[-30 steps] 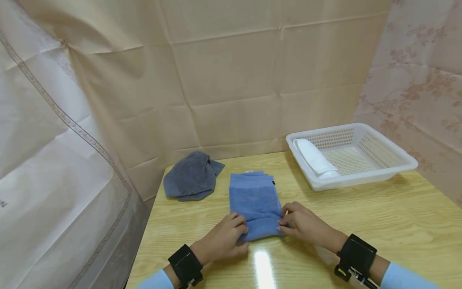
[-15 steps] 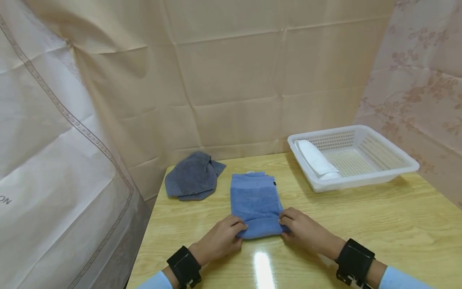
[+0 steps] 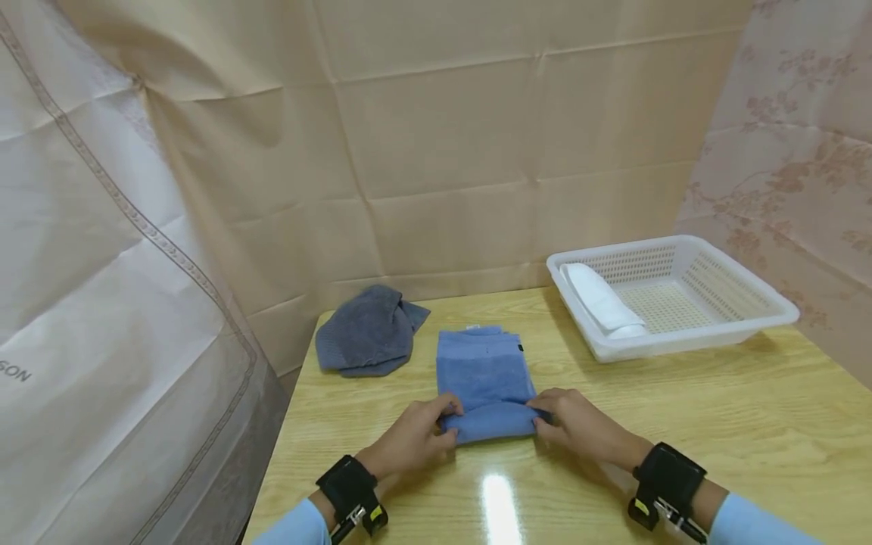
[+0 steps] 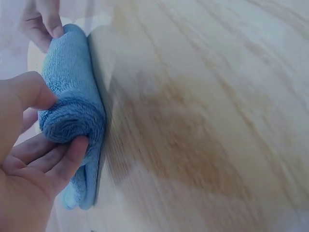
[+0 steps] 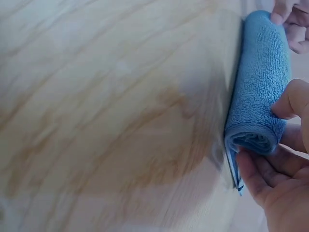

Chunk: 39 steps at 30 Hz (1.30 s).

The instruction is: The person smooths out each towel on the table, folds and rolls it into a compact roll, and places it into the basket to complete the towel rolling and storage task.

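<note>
A blue towel (image 3: 482, 376) lies on the table, its near end rolled up into a thick roll (image 3: 496, 422) and its far part flat. My left hand (image 3: 418, 437) grips the left end of the roll; in the left wrist view the thumb and fingers pinch around the coiled end (image 4: 67, 124). At the other end, my right hand (image 3: 579, 425) holds the roll the same way, and the right wrist view shows its fingers (image 5: 256, 176) curled at the spiral opening. A dark tag sits on the towel's right edge, near the far end.
A crumpled grey towel (image 3: 371, 331) lies at the table's back left. Toward the back right stands a white plastic basket (image 3: 708, 327) with a rolled white towel (image 3: 602, 299) inside. Cloth curtains hang behind and beside the wooden table (image 3: 681, 386).
The near end of the blue towel has rolled slightly farther from me, and the roll looks thicker. Both hands have shifted their fingers and regripped its ends.
</note>
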Motion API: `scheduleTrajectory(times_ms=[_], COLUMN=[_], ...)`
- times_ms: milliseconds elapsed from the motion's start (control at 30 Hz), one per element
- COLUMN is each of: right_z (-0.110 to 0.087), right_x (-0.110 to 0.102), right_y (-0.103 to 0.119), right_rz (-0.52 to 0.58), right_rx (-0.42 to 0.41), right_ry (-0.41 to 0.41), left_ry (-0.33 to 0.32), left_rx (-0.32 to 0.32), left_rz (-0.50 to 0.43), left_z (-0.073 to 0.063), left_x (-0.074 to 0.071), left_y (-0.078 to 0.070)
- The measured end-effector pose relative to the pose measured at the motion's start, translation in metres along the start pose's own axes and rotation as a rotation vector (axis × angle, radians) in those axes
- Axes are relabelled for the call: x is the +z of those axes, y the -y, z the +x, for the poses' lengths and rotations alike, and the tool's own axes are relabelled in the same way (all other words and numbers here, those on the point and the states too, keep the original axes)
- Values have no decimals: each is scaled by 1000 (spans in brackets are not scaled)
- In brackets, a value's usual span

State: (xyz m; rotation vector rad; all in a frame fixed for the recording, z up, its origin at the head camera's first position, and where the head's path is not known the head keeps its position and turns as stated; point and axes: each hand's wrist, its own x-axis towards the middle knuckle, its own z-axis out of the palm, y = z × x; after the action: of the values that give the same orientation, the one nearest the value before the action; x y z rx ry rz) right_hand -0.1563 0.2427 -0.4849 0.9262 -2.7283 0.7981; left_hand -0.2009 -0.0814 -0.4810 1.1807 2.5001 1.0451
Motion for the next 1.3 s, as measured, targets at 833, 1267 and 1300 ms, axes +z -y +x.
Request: scheduleTrajectory(times_ms=[833,1267,1300], right_z=[8,-4,-5], right_x=[2,2,3], right_y=[7,9,9], right_rz=[59,-350,-372], right_rx=[88,-300,-305], right_ry=[-137,-118,-103], left_ry=[-134,-158,-153], left_rx=[50,210,204], left_rz=[163,446,455], left_z=[3,-6,-6], left_x=[-1,2,3], left_y=[5,3,3])
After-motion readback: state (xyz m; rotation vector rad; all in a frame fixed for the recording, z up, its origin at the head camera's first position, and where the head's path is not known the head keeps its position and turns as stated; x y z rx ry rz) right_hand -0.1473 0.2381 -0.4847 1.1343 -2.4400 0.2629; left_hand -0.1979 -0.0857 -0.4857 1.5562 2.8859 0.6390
